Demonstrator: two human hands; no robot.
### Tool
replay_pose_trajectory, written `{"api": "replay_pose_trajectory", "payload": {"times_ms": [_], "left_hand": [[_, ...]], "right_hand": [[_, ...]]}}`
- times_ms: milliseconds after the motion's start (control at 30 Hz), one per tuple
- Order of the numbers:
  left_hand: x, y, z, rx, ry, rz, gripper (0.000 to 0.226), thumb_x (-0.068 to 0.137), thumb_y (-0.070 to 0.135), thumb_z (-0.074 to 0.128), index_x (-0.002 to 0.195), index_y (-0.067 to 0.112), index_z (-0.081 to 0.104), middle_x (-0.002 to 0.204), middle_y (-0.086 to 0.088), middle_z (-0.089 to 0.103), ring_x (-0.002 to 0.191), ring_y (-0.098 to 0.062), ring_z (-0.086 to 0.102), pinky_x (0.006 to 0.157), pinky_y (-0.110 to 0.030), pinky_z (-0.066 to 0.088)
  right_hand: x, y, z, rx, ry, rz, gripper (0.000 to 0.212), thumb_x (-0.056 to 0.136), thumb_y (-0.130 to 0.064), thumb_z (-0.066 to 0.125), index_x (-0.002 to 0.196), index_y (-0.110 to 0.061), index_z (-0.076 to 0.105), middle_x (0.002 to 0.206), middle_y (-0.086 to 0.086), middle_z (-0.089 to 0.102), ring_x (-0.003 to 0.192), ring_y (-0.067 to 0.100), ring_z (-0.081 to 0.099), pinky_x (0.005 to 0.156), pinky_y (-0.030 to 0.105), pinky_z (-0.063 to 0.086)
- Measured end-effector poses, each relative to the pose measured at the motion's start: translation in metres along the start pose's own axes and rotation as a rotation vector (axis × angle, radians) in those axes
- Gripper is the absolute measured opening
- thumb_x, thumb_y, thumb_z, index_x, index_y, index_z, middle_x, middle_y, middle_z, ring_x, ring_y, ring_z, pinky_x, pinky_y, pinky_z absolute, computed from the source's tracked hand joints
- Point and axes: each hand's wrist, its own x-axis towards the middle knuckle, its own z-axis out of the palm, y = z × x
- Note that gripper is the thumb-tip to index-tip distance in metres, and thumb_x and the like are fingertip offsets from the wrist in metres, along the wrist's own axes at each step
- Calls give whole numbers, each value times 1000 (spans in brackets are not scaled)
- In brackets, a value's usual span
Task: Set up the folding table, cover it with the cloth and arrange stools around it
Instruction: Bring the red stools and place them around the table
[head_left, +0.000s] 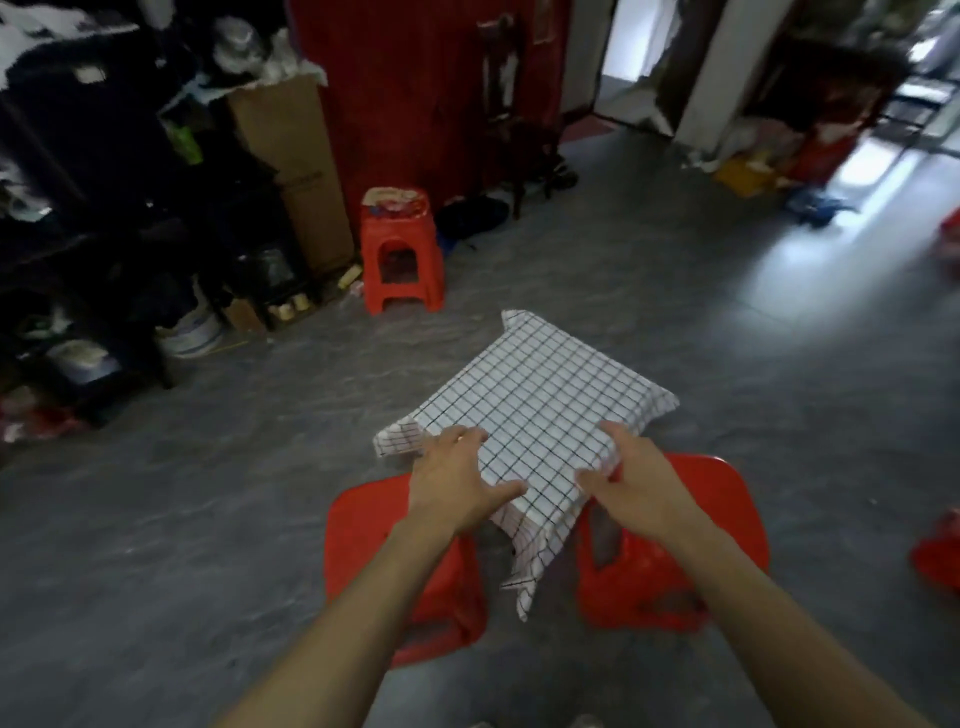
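Small square table draped in a white cloth with a black grid pattern (540, 400), standing on the grey stone-look floor (675, 291); cloth corners hanging over each side, the nearest corner drooping lowest. Table itself fully hidden beneath the cloth.

Left hand (457, 480) laid on the near left part of the cloth, fingers spread and fairly straight, thumb out to the right, pressing flat on the fabric. Right hand (631, 478) at the near right edge, fingers spread over the edge, thumb pointing left across the fabric; cannot tell whether the fingertips tuck under the edge or just press on it.

Two red plastic stools close by: one (363, 530) tucked at the near left side, partly under the left forearm, another (727, 514) at the near right side, both just beside the covered table. Third red plastic stool (402, 260) well apart, farther back, with something patterned lying on its seat. Tall brown cardboard box (296, 156) behind it, beside dark cluttered shelving (93, 208). Red fabric (415, 78) hanging at the back. Bright doorway (639, 47) at the far right.
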Motion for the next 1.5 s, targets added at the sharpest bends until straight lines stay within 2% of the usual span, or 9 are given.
{"api": "replay_pose_trajectory", "payload": {"times_ms": [100,167,300,467,633,833,1000,1167,1500], "left_hand": [[10,54,11,8,-51,123,85,67,75,62,135,27,48,144,5,44,132,-19,38,107,-44,39],[12,91,24,13,-69,200,81,70,74,61,134,27,49,142,5,47,130,-19,39,105,-42,41],[8,168,60,24,-129,340,74,74,71,59,130,24,52,135,2,52,124,-20,45,99,-40,44],[-8,248,108,38,-179,515,73,78,68,59,134,21,52,134,0,54,125,-20,46,105,-37,39],[-21,314,145,92,-216,584,80,71,75,49,132,25,52,133,3,53,123,-21,48,102,-42,43],[-28,400,192,161,-221,635,72,74,71,57,133,29,50,136,2,53,125,-22,48,102,-43,43],[-36,475,238,167,-254,704,73,79,62,65,139,25,46,140,-5,51,126,-28,47,104,-40,41],[-36,549,287,232,-278,772,67,82,65,60,138,30,47,141,2,50,129,-23,45,101,-39,40],[14,698,412,198,-471,880,69,82,62,61,140,29,44,140,-2,51,127,-26,47,100,-37,41]], "right_hand": [[-29,27,-41,-23,121,67,69,83,-36,72,143,-18,42,133,12,55,124,30,52,97,29,40],[-50,42,-63,-50,160,115,69,84,-35,73,143,-16,43,133,11,55,126,29,50,97,26,36],[-84,94,-95,-85,262,179,90,69,-65,56,143,-17,43,137,13,54,127,31,48,108,41,38],[-125,154,-126,-36,346,302,71,84,-34,74,143,-10,43,139,15,51,132,31,43,110,34,31],[-150,228,-152,8,385,354,71,82,-43,71,143,-18,44,136,15,51,127,32,48,108,41,38],[-174,317,-202,10,386,404,86,77,-59,60,150,-22,33,143,15,42,133,34,41,110,45,38],[-209,392,-252,-10,424,503,84,85,-51,66,154,-22,26,150,19,35,136,38,35,115,39,30],[-234,466,-299,17,476,630,87,85,-53,66,155,-25,23,154,18,28,139,37,31,116,40,28],[-214,594,-378,37,452,833,91,84,-58,64,156,-27,17,156,15,23,142,35,27,116,42,29]]}}
